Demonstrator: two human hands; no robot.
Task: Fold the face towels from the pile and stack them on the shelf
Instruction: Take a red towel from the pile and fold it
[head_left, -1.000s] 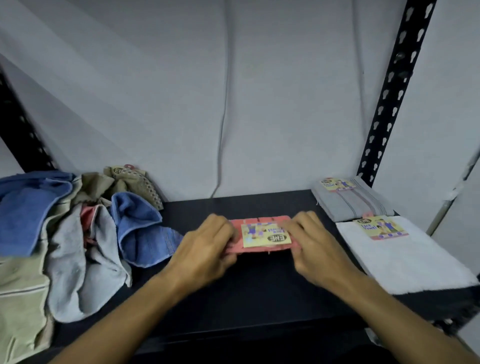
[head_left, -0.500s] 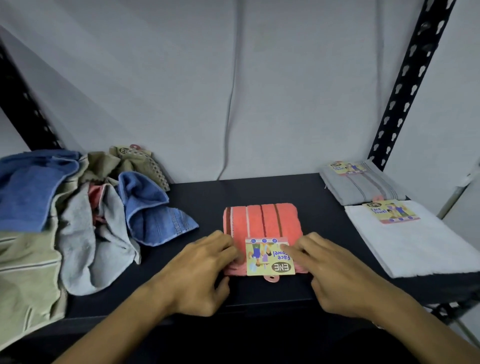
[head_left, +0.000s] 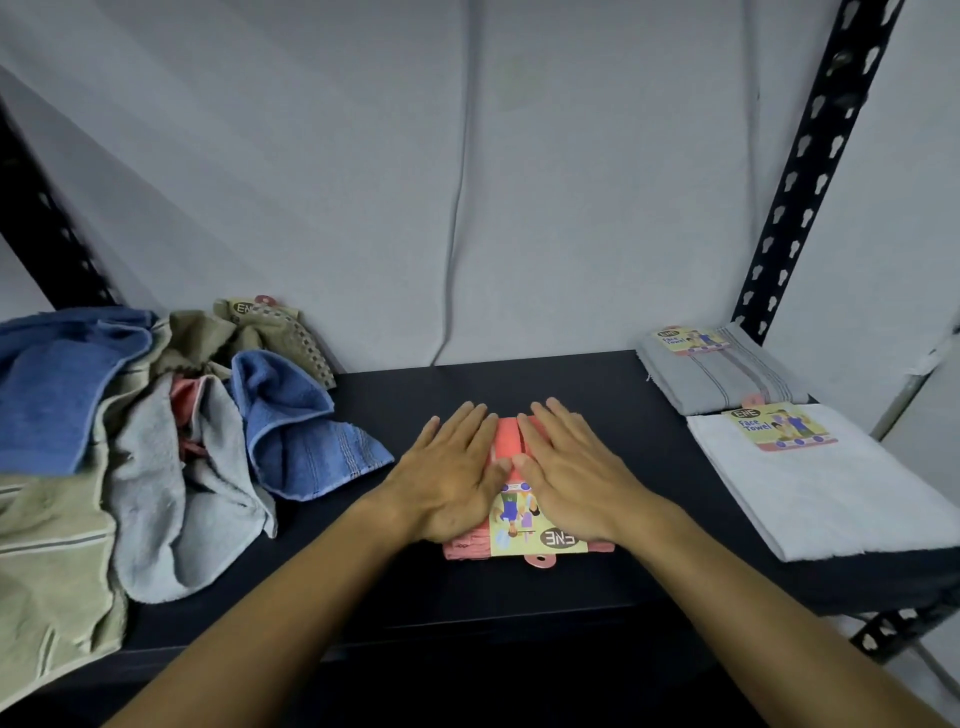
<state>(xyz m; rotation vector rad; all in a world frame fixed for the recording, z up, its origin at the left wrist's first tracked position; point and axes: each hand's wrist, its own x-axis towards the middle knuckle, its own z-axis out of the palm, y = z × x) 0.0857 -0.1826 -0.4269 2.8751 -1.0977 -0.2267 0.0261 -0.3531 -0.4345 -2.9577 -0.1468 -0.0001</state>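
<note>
A folded coral face towel (head_left: 506, 436) with a yellow paper label (head_left: 519, 525) lies in the middle of the black shelf (head_left: 597, 395). My left hand (head_left: 454, 475) and my right hand (head_left: 569, 467) lie flat on it side by side, fingers straight, pressing it down. A loose pile of face towels (head_left: 156, 436) in blue, grey, olive and pink fills the shelf's left side. On the right lie a folded grey towel (head_left: 727, 374) and, nearer me, a folded white towel (head_left: 831, 483), both labelled.
A grey cloth backdrop (head_left: 467, 182) hangs behind the shelf. Black perforated uprights stand at the far right (head_left: 810, 156) and far left (head_left: 47, 234). The shelf's front edge (head_left: 467, 618) runs just below the coral towel.
The coral towel was folded toward me, so its label now faces up near the front. Both hands let go of its edge and moved on top, now flat and pressing.
</note>
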